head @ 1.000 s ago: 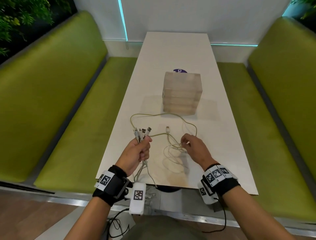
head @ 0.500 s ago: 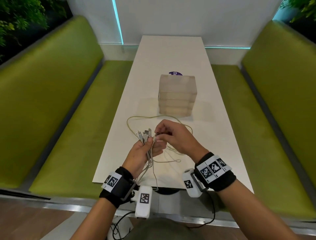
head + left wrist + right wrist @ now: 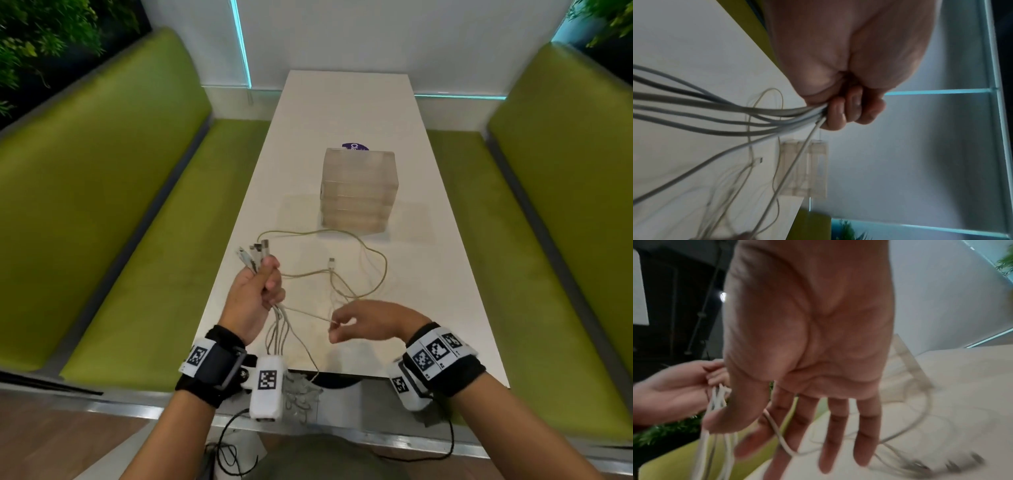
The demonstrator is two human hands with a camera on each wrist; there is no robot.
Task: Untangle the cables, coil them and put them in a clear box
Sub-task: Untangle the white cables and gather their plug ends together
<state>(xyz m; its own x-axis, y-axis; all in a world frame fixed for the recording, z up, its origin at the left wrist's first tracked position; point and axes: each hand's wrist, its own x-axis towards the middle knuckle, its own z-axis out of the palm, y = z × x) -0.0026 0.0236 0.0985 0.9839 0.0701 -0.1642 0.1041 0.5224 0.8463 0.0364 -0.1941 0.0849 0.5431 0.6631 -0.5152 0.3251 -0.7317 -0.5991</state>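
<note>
Several pale cables run through my left hand [image 3: 255,294], which grips them in a fist at the table's near left edge, plug ends [image 3: 255,253] sticking up. In the left wrist view the curled fingers [image 3: 849,112] close round the bundle [image 3: 735,112]. My right hand [image 3: 337,329] sits lower right of it and pinches one thin strand [image 3: 308,316] that runs taut from the fist. The right wrist view shows that strand [image 3: 777,426] between thumb and index finger, the other fingers straight. Slack loops [image 3: 385,274] and a loose plug [image 3: 331,263] lie on the table. A stack of clear boxes [image 3: 359,190] stands beyond.
The white table [image 3: 342,109] runs away from me between two green benches [image 3: 120,222], [image 3: 548,222]. A purple sticker [image 3: 354,147] shows behind the boxes. Cable tails hang off the near edge [image 3: 301,390] by my left wrist.
My right hand has left the plug ends at the left fist and moved back toward me and right, drawing one strand out. The left hand holds the bundle a little lower and more to the left.
</note>
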